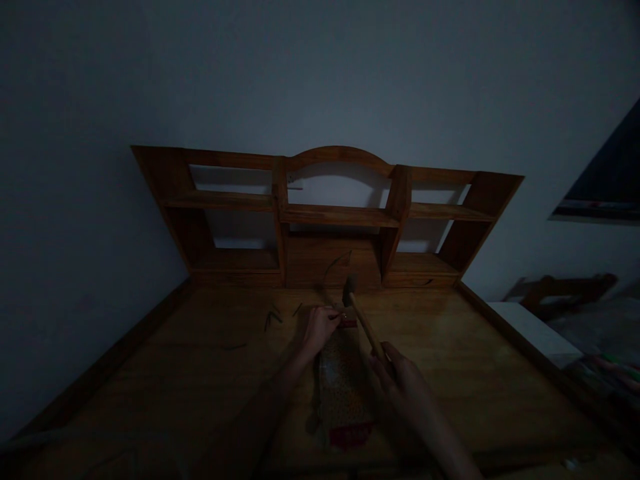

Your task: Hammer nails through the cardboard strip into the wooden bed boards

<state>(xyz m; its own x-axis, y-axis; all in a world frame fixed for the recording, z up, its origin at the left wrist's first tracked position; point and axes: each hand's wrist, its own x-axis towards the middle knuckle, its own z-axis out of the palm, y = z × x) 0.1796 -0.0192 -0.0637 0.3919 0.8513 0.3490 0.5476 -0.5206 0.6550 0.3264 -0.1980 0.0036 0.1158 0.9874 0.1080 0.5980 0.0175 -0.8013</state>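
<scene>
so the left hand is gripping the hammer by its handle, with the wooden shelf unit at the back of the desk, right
Wrong hand: the head view shows the right hand gripping the hammer by its handle. The wooden shelf unit is indeed at the back of the desk.

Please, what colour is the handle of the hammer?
The handle is light brown; it shows best in the head view.
</scene>
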